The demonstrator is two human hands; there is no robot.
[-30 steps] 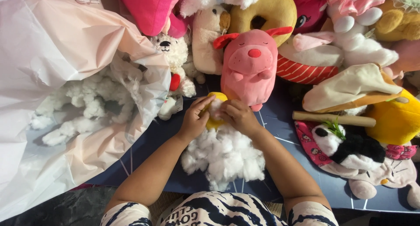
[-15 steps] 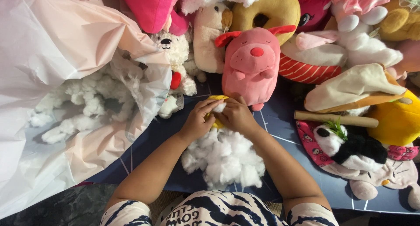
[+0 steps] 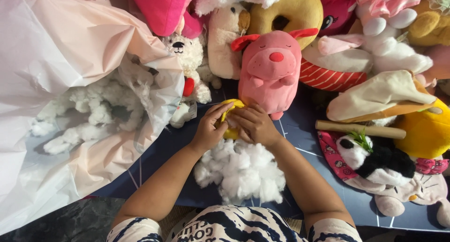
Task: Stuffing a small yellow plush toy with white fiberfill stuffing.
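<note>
Hands meet at the centre of a dark blue mat [image 3: 154, 157], where a person seated at its near edge works on a small yellow plush piece [image 3: 231, 129]. The left hand [image 3: 209, 129] is curled around the piece's left side, fingers closed over the yellow fabric; the right hand [image 3: 255, 124] presses in from the other side, fingers bent and resting on the same fabric, so that only slivers of yellow show between the two. The piece sits just in front of a pink plush pig [image 3: 269, 71], which stands upright with its feet near the knuckles of the right hand.

Directly below the wrists lies a loose heap of white stuffing fibre [image 3: 241, 171]. To the left, a large pale plastic bag [image 3: 56, 49] gapes open, with more white stuffing [image 3: 89, 110] spilling from its mouth. A small white teddy bear [image 3: 187, 59] leans against the bag's edge. Behind the pig are a cream plush toy [image 3: 225, 35] and a yellow doughnut-shaped cushion [image 3: 295, 7]. On the right, a wooden stick [image 3: 358, 128] lies across the mat, just above a black-and-white panda toy [image 3: 379, 160], with a red-and-white striped plush [image 3: 330, 78] farther back.
</note>
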